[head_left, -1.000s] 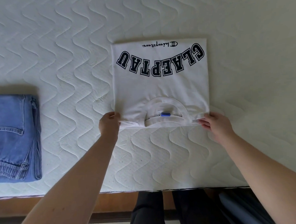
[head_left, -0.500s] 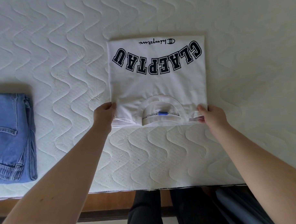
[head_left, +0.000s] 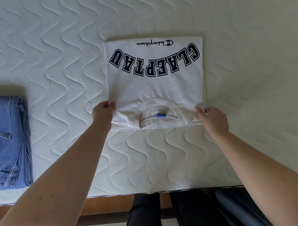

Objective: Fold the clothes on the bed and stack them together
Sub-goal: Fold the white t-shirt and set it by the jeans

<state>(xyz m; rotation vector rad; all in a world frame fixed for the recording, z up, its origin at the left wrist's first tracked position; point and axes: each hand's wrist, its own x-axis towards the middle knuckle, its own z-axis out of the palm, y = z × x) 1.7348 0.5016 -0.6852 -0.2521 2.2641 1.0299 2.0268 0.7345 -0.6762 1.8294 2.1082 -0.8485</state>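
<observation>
Gripping the near corners of the white T-shirt (head_left: 154,89), we have both hands at its collar end. Our left hand (head_left: 102,113) pinches the near left corner, thumb on top and fingers curled under the cloth. Our right hand (head_left: 212,119) holds the near right corner, fingers laid over the edge and tucked around it. The T-shirt lies folded into a rectangle on the quilted mattress (head_left: 58,65), dark arched lettering facing up and away from us, the neck label (head_left: 160,115) towards us. Folded blue jeans (head_left: 9,141) sit well apart at the left edge of the bed. Below the mattress edge a wooden bed frame (head_left: 105,204) shows.
</observation>
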